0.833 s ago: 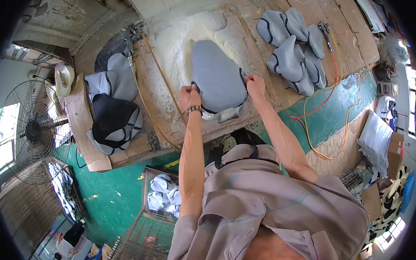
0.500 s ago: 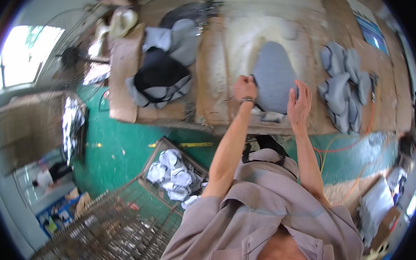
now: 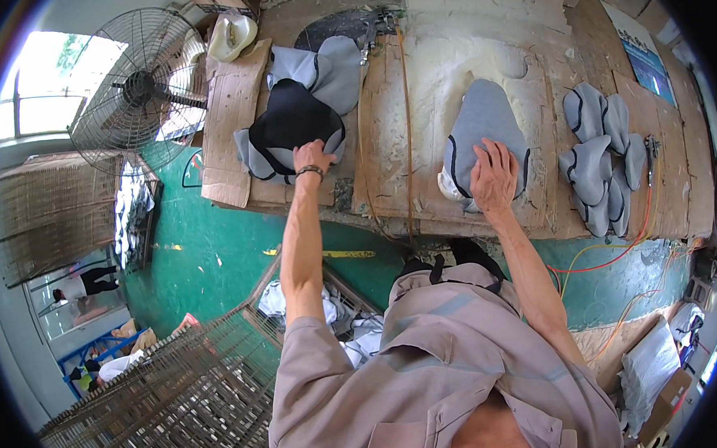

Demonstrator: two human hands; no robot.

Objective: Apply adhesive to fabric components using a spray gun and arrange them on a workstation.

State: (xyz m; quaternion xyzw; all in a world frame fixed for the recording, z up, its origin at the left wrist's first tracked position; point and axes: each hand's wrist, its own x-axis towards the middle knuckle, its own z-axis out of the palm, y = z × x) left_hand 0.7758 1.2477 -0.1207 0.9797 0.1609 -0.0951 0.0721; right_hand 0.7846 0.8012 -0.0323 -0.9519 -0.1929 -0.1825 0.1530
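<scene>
A smooth grey fabric cover [image 3: 483, 112] with black edging lies on the pale-crusted patch of the worktable, its rounded narrow end pointing away from me. My right hand [image 3: 495, 175] rests on its near half, open, fingers spread over the cloth. A white part [image 3: 449, 183] shows under the cover's near left edge. Farther left, my left hand [image 3: 313, 156] has its fingers curled at the near edge of a black fabric cover [image 3: 288, 118], seemingly pinching it. That cover lies on a pile of grey covers [image 3: 336, 71] with black trim.
Several grey covers [image 3: 589, 163] lie on the table's right side, beside an air tool with hoses [image 3: 653, 148]. A large fan [image 3: 138, 88] stands at the far left. Wire racks [image 3: 181, 395] and a crate of pale cloth [image 3: 339, 314] are at lower left. A person [image 3: 86, 285] shows farther off.
My left hand has left the grey cover's left edge and moved left to the black cover. My right hand has shifted from the right edge onto the cover's top.
</scene>
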